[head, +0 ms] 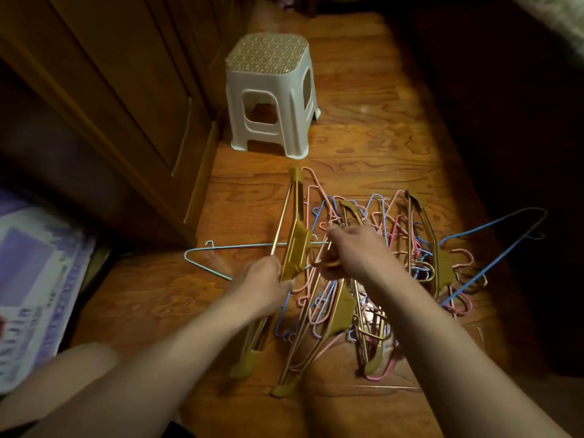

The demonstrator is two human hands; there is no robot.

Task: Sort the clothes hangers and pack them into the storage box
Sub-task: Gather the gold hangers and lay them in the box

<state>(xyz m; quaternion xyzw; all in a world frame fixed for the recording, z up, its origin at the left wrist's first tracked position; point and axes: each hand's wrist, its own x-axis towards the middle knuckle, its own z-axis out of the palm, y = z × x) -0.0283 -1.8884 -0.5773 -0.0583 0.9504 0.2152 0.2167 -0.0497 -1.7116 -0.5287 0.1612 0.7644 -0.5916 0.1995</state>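
**Still tangled: gold hanger half out of the heap, hooks everywhere**

Right, starting at the grip. Left hand curled around the gold hanger near its flat centre piece, fingers wrapped, hanger raised and tilted above the floor. Right hand just beside it, fingers bent down into the knot of hooks at the top of the pile; pinching something thin there, probably a gold hook, though hidden by the hand itself, so impossible to say which wire.

Outward now. Pale blue wire hanger crossing behind the gold one, stretched out leftwards on the wooden floor. Pile of hangers under and beyond the right forearm: pink, blue and gold, thoroughly interlocked. Another blue wire hanger sprawled off to the right. White plastic stool well beyond, wooden cabinet on the left. No storage box clearly in view.

Now the risks, as a judgement. Pulling the gold hanger free too briskly: likely to drag the pale blue one and a string of pink ones along, scattering the heap. Hooks snagging on each other, wire bending under force. Fingers deep among hooks: pinching quite possible. Slow untwisting, one hook at a time, the safer call.
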